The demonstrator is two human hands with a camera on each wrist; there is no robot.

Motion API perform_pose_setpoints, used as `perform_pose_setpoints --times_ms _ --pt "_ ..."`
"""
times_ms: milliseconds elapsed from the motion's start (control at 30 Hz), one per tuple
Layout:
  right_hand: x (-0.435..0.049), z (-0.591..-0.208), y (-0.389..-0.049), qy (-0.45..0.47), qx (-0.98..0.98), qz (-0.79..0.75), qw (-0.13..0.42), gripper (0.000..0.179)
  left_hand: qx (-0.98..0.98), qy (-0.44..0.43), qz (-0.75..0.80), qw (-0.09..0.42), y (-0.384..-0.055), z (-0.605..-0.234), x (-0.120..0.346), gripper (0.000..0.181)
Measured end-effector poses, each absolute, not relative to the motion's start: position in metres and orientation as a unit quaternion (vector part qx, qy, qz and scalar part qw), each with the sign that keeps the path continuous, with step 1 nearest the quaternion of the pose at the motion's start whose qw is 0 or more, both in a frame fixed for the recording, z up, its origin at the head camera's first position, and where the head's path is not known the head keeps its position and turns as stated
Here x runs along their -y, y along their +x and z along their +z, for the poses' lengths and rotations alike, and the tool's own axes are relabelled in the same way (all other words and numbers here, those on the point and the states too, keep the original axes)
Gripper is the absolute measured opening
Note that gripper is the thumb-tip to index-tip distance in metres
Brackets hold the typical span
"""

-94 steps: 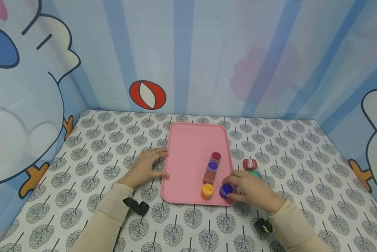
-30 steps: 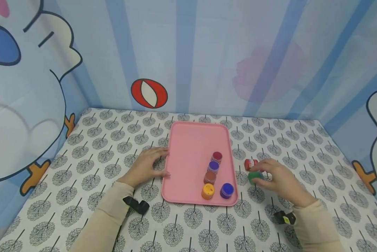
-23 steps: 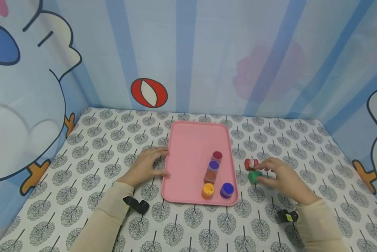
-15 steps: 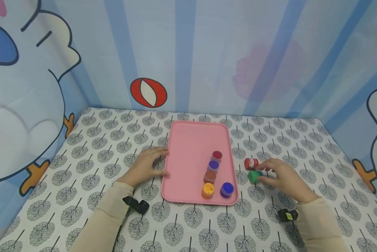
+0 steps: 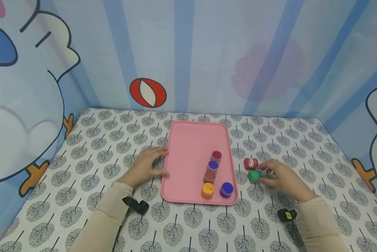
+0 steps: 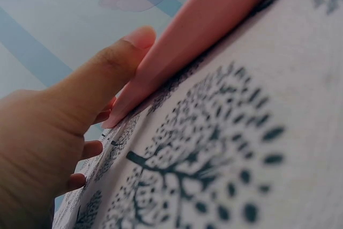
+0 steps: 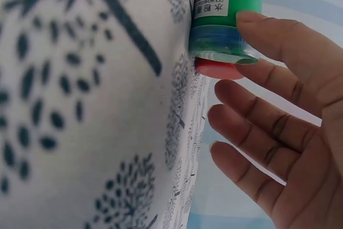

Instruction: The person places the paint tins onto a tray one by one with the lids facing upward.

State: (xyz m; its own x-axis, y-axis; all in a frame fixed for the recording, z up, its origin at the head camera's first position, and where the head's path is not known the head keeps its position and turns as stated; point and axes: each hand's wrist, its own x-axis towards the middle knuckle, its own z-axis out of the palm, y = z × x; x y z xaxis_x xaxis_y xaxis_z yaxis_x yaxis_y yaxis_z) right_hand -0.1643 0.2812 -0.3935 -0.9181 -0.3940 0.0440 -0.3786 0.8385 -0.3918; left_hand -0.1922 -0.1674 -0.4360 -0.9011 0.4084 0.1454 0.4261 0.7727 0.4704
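My left hand (image 5: pixel 146 167) rests at the left rim of the pink tray (image 5: pixel 188 147), thumb against its outer wall and fingers spread. My right hand (image 5: pixel 281 177), off the tray's right side, pinches a small green paint jar (image 5: pixel 253 176) between thumb and index finger. This jar lies on its side on the cloth, and its label (image 7: pixel 211 2) shows in the right wrist view. The other fingers of that hand are apart from it. Just behind it lies a red paint jar (image 5: pixel 250 163), also on its side.
On the tray's right half, a dark red jar (image 5: pixel 217 156), a purple jar (image 5: pixel 213 166), a brown jar (image 5: pixel 209 176) and a yellow jar (image 5: pixel 207 190) form a slanting row. A blue jar (image 5: pixel 226 189) stands in the near right corner. Tree-patterned cloth (image 5: pixel 188 227) covers the table.
My right hand has let go of the blue jar on the tray and moved right to the green paint jar, which has turned slightly. The left hand has stayed put.
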Motion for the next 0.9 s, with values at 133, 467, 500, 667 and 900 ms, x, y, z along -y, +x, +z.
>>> perform_pose_setpoints --times_ms 133,467,500,667,900 --pt "-0.2822 -0.3952 -0.1648 -0.197 -0.958 -0.206 0.03 0.042 0.942 -0.219 -0.253 0.015 -0.1924 -0.4358 0.1672 0.082" --pt "-0.2835 -0.3953 -0.1648 -0.2 -0.955 -0.214 0.05 0.038 0.943 -0.214 -0.255 0.005 -0.192 -0.4351 0.1669 0.083" --pt "-0.2835 -0.3951 -0.1646 -0.2 -0.955 -0.213 0.053 0.038 0.943 -0.213 -0.255 0.006 -0.1919 -0.4351 0.1669 0.082" --pt "-0.2831 -0.3937 -0.1638 -0.197 -0.956 -0.206 0.064 0.037 0.942 -0.217 -0.257 0.013 -0.1917 -0.4362 0.1665 0.083" --pt "-0.2807 -0.3922 -0.1645 -0.202 -0.957 -0.198 0.065 0.036 0.94 -0.22 -0.261 0.02 -0.1922 -0.437 0.1678 0.083"
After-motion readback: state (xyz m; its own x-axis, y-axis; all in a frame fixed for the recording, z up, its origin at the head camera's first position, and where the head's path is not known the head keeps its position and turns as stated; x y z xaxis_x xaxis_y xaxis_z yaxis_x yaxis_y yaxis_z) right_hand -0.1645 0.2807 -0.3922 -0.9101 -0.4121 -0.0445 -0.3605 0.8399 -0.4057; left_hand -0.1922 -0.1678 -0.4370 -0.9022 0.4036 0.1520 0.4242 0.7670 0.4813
